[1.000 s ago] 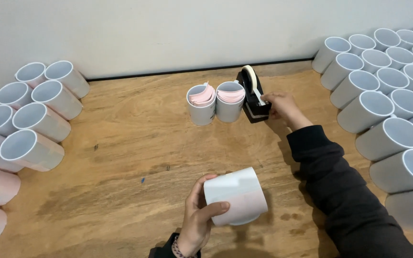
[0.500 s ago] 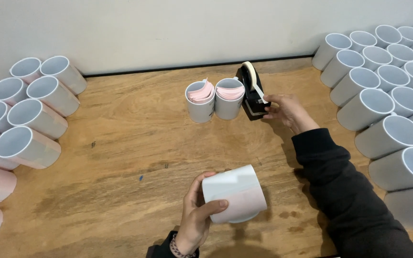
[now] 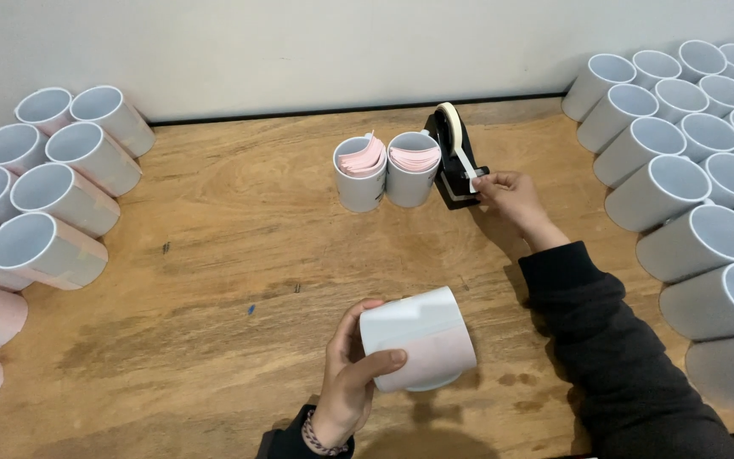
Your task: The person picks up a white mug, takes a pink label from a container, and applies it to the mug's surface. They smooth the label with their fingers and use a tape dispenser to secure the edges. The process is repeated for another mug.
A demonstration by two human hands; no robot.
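Left hand grip clamped on mug; right hand pinching tape

Open lane down the table's middle, walled by mugs on both sides.
Left stack and right stack hem the bare wood. Two cups and the tape dispenser block the far centre; the held mug blocks the near edge.

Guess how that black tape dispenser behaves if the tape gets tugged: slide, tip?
The tape dispenser stands narrow and upright on smooth wood, so a sideways tug could probably tip it. It looks blocky, likely weighted, so may hold. The right hand at its front end probably steadies it.
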